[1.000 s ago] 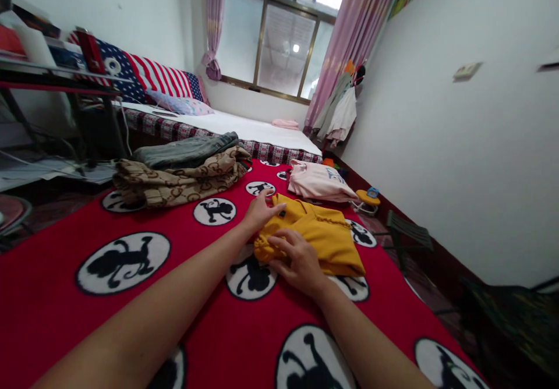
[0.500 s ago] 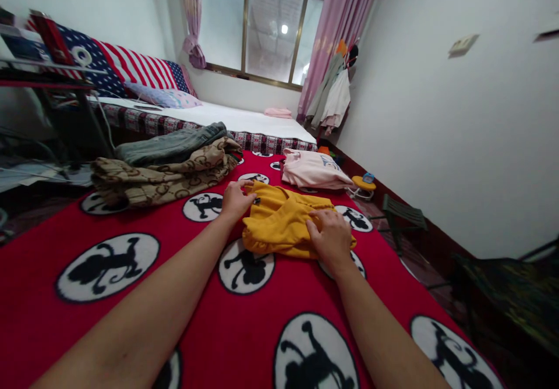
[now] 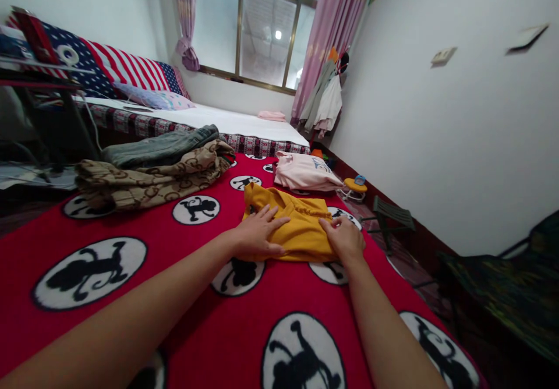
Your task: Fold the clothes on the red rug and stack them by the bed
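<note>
A yellow garment, perhaps a top, lies folded on a red blanket with black-and-white monkey prints. My left hand rests palm down on the left part of the cloth, its fingers spread. At the right edge of the garment, my right hand has its thumb and fingers drawn together on the fabric; part of that edge is hidden under the hand. Just beyond the yellow cloth lies a folded pale pink top with a print.
Patterned brown trousers and grey-blue jeans lie at the left. Behind is a bed with pillows. A folding stool and a camouflage chair stand right of the blanket. A side table is at left.
My left hand has moved from the garment's far left corner onto its near left part and flattened. My right hand has shifted to the right edge. The loose near-left fold now lies flatter.
</note>
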